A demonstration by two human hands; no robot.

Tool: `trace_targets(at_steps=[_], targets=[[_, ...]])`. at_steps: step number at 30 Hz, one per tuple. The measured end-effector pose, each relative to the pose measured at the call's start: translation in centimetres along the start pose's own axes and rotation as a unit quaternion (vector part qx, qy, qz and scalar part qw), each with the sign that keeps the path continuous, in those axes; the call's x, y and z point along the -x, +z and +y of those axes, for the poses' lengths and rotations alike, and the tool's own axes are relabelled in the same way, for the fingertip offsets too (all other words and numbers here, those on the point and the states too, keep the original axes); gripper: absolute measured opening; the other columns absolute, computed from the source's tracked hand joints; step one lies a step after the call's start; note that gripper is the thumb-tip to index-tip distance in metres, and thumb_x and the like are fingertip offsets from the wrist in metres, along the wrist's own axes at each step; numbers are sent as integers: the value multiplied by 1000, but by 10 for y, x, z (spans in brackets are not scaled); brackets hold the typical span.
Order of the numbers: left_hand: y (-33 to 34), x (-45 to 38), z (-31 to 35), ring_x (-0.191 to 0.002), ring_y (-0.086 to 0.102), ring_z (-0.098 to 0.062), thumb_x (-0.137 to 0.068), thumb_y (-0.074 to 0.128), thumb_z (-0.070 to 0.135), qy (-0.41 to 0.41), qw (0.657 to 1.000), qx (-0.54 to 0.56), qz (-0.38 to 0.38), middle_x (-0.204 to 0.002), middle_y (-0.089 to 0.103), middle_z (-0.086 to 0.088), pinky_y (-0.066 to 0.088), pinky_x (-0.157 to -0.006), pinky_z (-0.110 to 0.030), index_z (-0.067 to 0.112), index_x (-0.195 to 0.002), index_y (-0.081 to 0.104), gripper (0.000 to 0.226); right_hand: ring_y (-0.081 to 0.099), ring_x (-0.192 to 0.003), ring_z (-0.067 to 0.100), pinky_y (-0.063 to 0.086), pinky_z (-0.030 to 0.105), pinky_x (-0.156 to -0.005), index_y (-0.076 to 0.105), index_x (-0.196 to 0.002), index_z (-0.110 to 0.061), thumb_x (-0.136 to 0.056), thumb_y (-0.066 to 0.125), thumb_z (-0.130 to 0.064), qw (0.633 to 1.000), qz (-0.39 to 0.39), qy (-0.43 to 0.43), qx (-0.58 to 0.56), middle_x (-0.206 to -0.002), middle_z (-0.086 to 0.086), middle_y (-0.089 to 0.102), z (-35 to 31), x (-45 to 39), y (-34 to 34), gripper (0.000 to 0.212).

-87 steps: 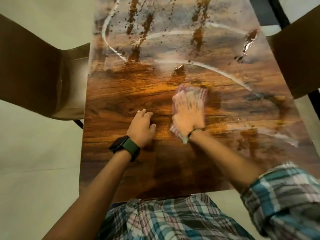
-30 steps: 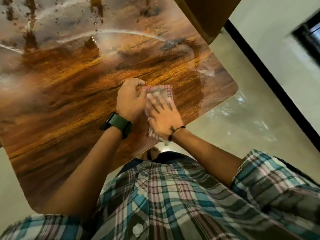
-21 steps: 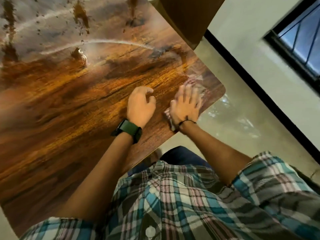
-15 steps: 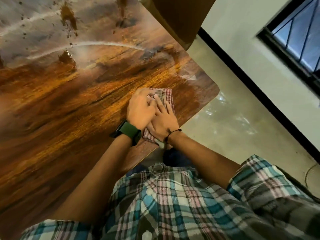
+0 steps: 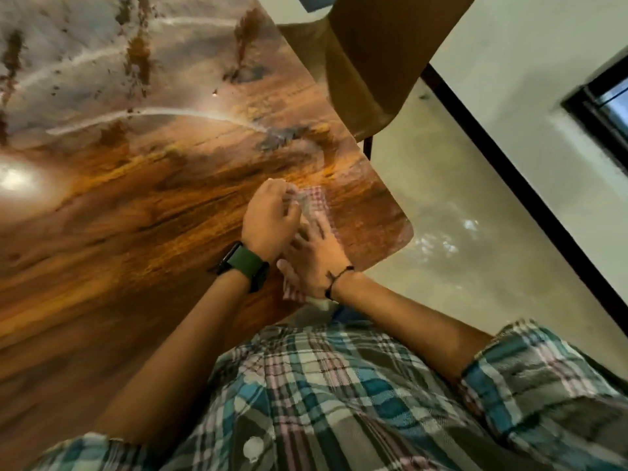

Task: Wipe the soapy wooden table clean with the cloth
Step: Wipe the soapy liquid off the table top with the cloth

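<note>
Both hands were together near the table's near right corner. Right hand (image 5: 314,263) lay flat, palm down, fingers spread, pressing the cloth (image 5: 317,202) onto the wooden table (image 5: 136,215). The cloth was checked red and white, its far end poking out beyond the right fingertips, a small bit also showing under the heel of that hand by the table edge. Left hand (image 5: 268,220) sat just left of the right one, touching or overlapping its fingers, knuckles curled, fingertips at the cloth's far left edge; whether it pinched the cloth or only rested there, cannot tell, blurred. Green-strapped watch (image 5: 246,263) on the left wrist, thin black band (image 5: 338,278) on the right wrist.

Wood around the hands looked wet and glossy but free of foam. Soap film (image 5: 85,62) covered the table well beyond the hands, on the far side, with curved white streaks marking its edge. Brown chair (image 5: 384,59) stood past the table's right edge, far right of the hands. Checked shirt (image 5: 323,396) below the forearms, sleeves rolled up.
</note>
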State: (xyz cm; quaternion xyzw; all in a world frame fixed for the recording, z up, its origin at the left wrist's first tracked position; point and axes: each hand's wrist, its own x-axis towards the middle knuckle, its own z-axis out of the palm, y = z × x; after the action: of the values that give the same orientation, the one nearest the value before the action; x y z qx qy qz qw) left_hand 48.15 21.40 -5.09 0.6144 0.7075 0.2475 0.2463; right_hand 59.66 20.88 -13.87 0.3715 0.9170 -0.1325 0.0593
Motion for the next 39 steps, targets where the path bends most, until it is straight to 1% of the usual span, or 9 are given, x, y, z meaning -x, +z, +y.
trace_targets(at_steps=[2,7,9,14,18,24,32,35,39], targets=[[11,-11,14,-105,49,-28,-88,46,8,4,1000,-14,0,-114,56,-17,31,-78,-22,1,-106,56,21,8,-145,30,-13,49,-113,31,-145,-24,-97,34,-38,996,-3,-84,-2,-155,3,25,18,1,-8,50],[26,-27,35,-110,48,-26,-90,46,14,-47,998,-40,26,-120,54,-14,33,-82,-24,5,-113,55,26,-3,-146,24,-2,49,-115,8,-149,-28,-90,20,-40,997,36,73,7,-159,0,5,133,39,-29,61],[39,-29,45,-110,49,-24,-90,46,13,-59,997,-36,36,-121,54,-13,34,-83,-24,6,-113,55,26,-5,-146,25,-2,45,-116,5,-149,-28,-89,18,-40,997,18,70,1,-159,1,0,160,47,-34,62],[53,-26,64,-104,51,-28,-88,48,9,-55,995,-54,62,-112,57,-16,31,-80,-22,3,-108,56,22,-11,-145,32,-8,44,-115,3,-149,-24,-95,25,-39,1000,11,-13,7,-158,3,-3,149,46,-31,60],[56,-13,65,-102,51,-29,-87,50,8,-70,992,-62,79,-109,57,-17,30,-78,-21,2,-107,55,21,-5,-146,26,-7,41,-115,5,-149,-26,-91,10,-47,992,11,-119,44,-158,-2,1,165,18,-35,63],[65,-3,66,-101,49,-22,-88,49,10,-103,989,-62,90,-111,55,-12,24,-73,-11,6,-111,54,24,1,-146,23,1,46,-115,9,-150,-24,-96,32,-38,998,33,-29,54,-159,-3,5,156,-77,-55,61],[60,-19,63,-101,50,-27,-87,48,8,-117,988,-48,92,-109,56,-15,32,-79,-23,2,-107,53,21,-25,-139,17,-16,50,-113,-14,-141,-39,-96,13,-49,980,-23,-198,26,-151,-13,-20,162,18,-24,54],[56,-23,62,-102,50,-26,-87,49,8,-108,988,-42,100,-111,56,-14,31,-79,-19,4,-110,53,24,-17,-144,21,-9,49,-114,-4,-145,-41,-99,21,-47,983,2,-179,44,-157,-4,-12,164,-24,-38,53],[56,-16,47,-113,48,-23,-88,48,12,-132,985,-53,100,-120,54,-11,31,-86,-19,8,-116,51,28,-6,-146,27,-3,51,-114,12,-148,-38,-98,24,-45,997,14,-59,38,-160,3,-2,155,-119,-68,51]])
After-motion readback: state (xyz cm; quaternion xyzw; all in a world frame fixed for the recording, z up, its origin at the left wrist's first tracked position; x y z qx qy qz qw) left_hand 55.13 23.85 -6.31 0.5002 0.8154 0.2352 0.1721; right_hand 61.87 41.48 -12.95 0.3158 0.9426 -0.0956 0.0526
